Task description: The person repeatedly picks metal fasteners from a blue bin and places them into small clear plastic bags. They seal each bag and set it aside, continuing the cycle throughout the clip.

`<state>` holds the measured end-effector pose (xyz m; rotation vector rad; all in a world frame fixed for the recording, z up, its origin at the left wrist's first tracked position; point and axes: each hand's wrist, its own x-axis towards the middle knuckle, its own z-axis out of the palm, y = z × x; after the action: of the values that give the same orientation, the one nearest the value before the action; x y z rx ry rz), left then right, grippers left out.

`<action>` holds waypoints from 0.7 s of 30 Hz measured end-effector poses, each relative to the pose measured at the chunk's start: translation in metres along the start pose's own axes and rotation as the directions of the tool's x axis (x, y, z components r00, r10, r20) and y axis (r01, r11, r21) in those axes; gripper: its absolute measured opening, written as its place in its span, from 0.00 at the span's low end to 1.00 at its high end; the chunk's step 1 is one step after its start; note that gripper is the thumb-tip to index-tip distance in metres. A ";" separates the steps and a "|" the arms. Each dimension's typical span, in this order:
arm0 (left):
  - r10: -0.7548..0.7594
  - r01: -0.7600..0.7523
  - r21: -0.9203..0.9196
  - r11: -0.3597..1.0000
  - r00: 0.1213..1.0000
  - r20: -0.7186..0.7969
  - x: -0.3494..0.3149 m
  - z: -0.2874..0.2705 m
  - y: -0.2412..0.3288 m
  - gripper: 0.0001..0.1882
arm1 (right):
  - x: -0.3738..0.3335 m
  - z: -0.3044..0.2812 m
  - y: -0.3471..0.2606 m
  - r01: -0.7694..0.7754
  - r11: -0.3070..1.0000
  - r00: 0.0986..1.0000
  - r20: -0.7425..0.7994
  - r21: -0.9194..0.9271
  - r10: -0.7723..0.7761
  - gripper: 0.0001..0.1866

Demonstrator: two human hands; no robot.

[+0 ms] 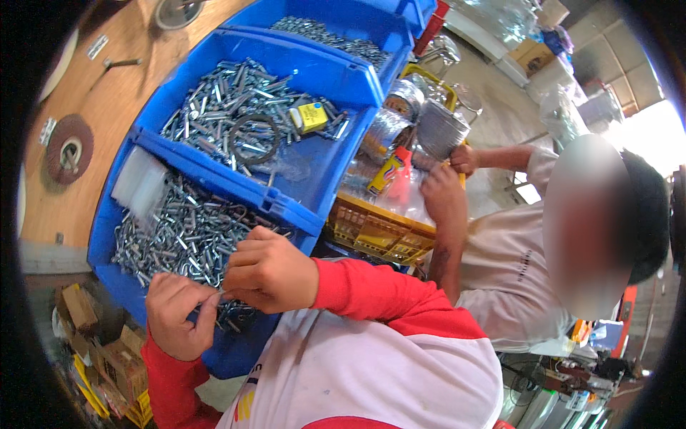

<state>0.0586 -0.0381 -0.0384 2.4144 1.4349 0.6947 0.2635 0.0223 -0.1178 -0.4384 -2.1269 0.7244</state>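
My left hand (180,314) and my right hand (270,273) meet above the near blue bin (107,239). Thumb and fingers of the left are pinched together, and the right is curled closed. Between their fingertips is something thin and small, too little of it showing to name. Beneath them lies a heap of shiny bent metal hooks (189,229), partly covered by my hands. A stack of clear plastic bags (139,182) rests on the heap's left side.
Behind stands another blue bin (314,189) with metal sleeves (214,100), a dark ring (255,139) and a yellow box (311,118). At right, a co-worker's hands (444,189) are at a yellow crate (379,232) of wire rolls. Sanding wheel (70,149) hangs on wooden board.
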 end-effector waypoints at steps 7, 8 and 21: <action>0.044 -0.047 -0.037 0.998 0.997 -0.057 -0.010 0.003 -0.005 0.04 | 0.002 0.005 -0.008 0.016 0.999 0.999 -0.029 0.033 -0.015 0.06; 0.052 -0.054 -0.060 0.997 0.998 -0.041 -0.013 0.004 -0.010 0.03 | 0.001 0.003 -0.007 0.030 0.999 1.000 -0.008 0.018 -0.030 0.06; 0.026 -0.037 -0.310 0.950 0.999 -0.037 -0.040 0.001 -0.037 0.03 | -0.010 -0.015 -0.003 0.017 0.998 0.993 0.114 0.054 -0.023 0.10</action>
<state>0.0154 -0.0549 -0.0662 2.1941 1.1957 0.8970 0.2809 0.0199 -0.1143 -0.3539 -2.2102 0.8096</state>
